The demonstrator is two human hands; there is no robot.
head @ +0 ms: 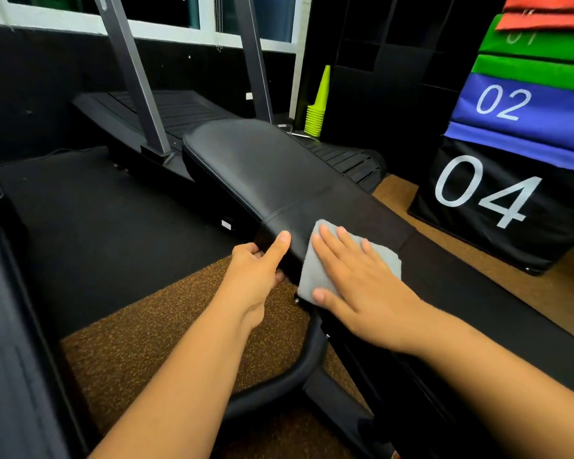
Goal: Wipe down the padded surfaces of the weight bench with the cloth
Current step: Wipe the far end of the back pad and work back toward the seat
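1 grey cloth under flat right hand on 1 bench pad, left hand gripping its edge

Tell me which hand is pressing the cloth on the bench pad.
The right hand: it lies flat, fingers spread, on the grey cloth. The left hand only grips the bench pad's edge.

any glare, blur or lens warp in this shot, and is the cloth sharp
Head view: soft sheen on the far end of the bench pad, no harsh glare; wide-angle warp bends the treadmill uprights and stretches both forearms at the frame bottom; the cloth under the flat right hand is fairly sharp; the left hand gripping the pad edge is clear too; dark floor mats lose detail.
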